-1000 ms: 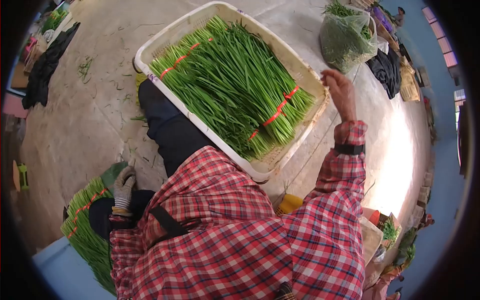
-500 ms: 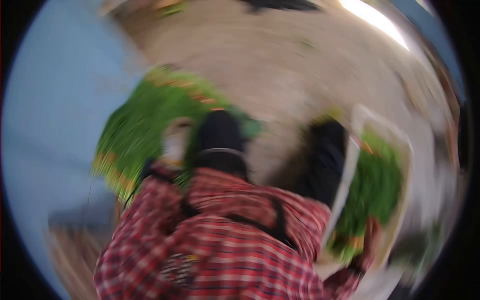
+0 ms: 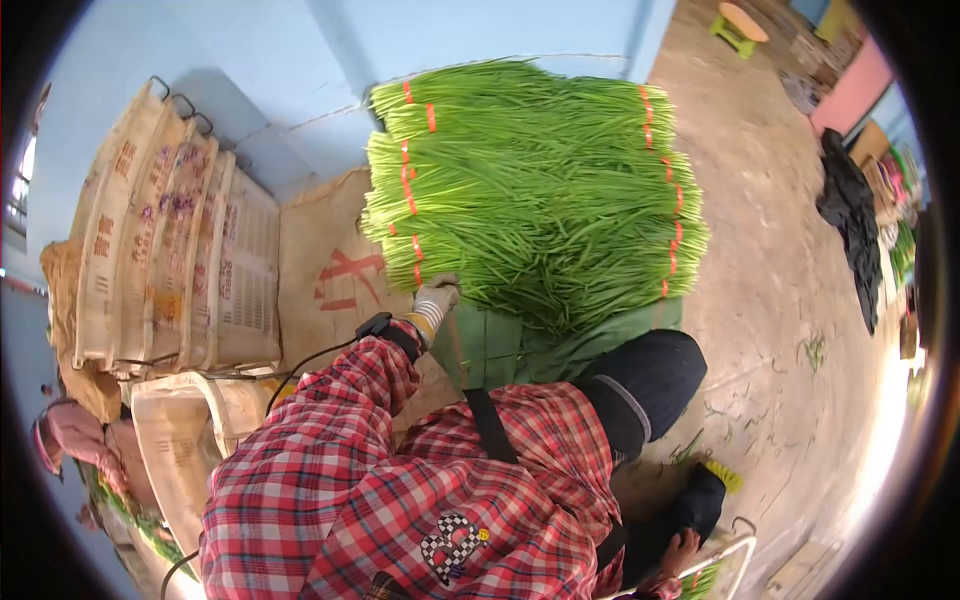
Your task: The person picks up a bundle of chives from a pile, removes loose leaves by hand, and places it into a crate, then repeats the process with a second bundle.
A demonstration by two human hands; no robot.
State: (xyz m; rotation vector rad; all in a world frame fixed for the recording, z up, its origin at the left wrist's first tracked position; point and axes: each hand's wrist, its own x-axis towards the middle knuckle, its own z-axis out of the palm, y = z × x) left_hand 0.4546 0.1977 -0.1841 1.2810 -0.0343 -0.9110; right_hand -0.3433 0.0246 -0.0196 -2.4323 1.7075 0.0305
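Rows of long green stalks (image 3: 540,190), bundled with orange bands, lie stacked on a dark green wrap (image 3: 500,345). At the pile's lower left corner is my left hand (image 3: 436,300) in a pale glove, its fingers curled against the bundle ends; what they hold is hidden. My right hand (image 3: 682,550), bare, is low at the right, beside my dark trouser leg and the rim of a white crate (image 3: 742,570) with green stalks in it. Its fingers look slightly apart, with nothing visible between them.
Stacked pale plastic crates (image 3: 185,250) stand at the left, with another crate (image 3: 170,430) below them. Beyond the pile is a blue wall (image 3: 500,30). Black cloth (image 3: 850,220) and a small green stool (image 3: 738,30) are at the right. Another person (image 3: 85,440) is at the far left.
The view has swung left and sharpened, bringing the whole pile and the stacked crates into view. My left hand has moved to the pile's corner; my right hand no longer rests on the crated stalks.
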